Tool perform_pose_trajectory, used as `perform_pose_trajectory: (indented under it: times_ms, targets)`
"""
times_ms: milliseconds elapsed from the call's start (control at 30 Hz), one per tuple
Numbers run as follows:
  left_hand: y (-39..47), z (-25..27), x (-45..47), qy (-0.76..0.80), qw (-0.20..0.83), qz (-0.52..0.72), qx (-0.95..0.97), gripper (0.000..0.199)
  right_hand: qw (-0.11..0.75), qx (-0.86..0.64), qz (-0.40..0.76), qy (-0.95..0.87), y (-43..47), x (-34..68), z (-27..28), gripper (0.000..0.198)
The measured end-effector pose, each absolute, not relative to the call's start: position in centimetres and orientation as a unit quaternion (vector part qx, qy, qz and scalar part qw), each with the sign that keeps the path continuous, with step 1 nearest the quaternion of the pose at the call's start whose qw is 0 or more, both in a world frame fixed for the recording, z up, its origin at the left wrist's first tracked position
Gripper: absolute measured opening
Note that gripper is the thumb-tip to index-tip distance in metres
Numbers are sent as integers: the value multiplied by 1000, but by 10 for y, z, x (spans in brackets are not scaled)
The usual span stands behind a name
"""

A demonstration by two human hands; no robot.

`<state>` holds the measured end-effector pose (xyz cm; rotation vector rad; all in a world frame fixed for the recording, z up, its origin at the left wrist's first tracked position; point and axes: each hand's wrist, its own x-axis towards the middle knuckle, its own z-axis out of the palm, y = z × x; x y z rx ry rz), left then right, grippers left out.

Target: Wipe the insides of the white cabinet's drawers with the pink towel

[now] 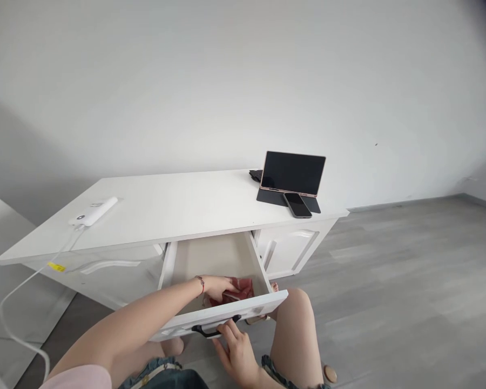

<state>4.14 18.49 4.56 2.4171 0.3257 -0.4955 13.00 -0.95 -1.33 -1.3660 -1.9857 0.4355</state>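
Observation:
Inside a pulled-out white drawer [210, 254], my left hand [218, 287] reaches down with its fingers on a crumpled red cloth [243, 289]. The cloth lies on the drawer's bottom by the front panel, its near part hidden by my hand and the panel. A red string bracelet [202, 283] circles my left wrist. Outside, at the drawer front, my right hand [238, 348] has its fingers curled at the right part of the black drawer handle [204, 330].
On the white cabinet top [178, 202] stand a propped tablet [294, 173] and a phone [297, 205], with a dark item [256, 175] behind. A white power bank [93, 212] with a trailing cable [8, 297] lies left. My knees flank the drawer.

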Motion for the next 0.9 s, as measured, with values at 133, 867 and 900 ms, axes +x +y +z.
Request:
perform_pose_trajectory:
  times_ms: [133,867,900]
  targets:
    - [180,43,45,99,343,-207,911,59,347,-523,157,-762,-9,131,-12,13]
    - [273,42,49,349,210,-70,911,40,374,-495,125,-774,-4,129,-28,14]
    - [279,41,49,373,220,-51,900,38,377,-494,122,-774,-5,129,-29,16]
